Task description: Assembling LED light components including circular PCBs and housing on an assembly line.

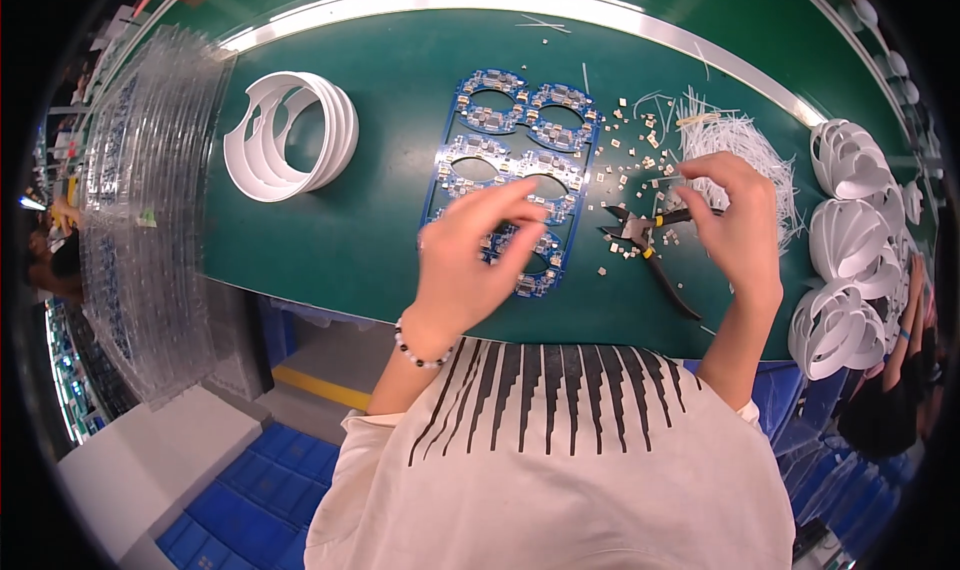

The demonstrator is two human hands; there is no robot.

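Two bare hands hovered above a green table (380, 210): the left hand (462, 262) over a blue panel of circuit boards (522, 160), the right hand (742, 232) near black-handled cutters (637, 232) and a heap of white strips (740, 138). Both curved thumb toward fingers; whether either pinched anything, I could not tell. At far left, stacked clear plastic trays (150, 210) showed bluish contents, too blurred to identify.

Clear ridged plastic trays (150, 210) gleamed, while a ribbed white plastic cylinder (335, 140) looked smooth and nearly matt. A glossy blue rectangular circuit-board panel (515, 156) glinted metallically, black-and-yellow cutters (634, 231) paired metal with plastic-looking grips, and the smooth green surface (320, 250) bore a soft sheen.
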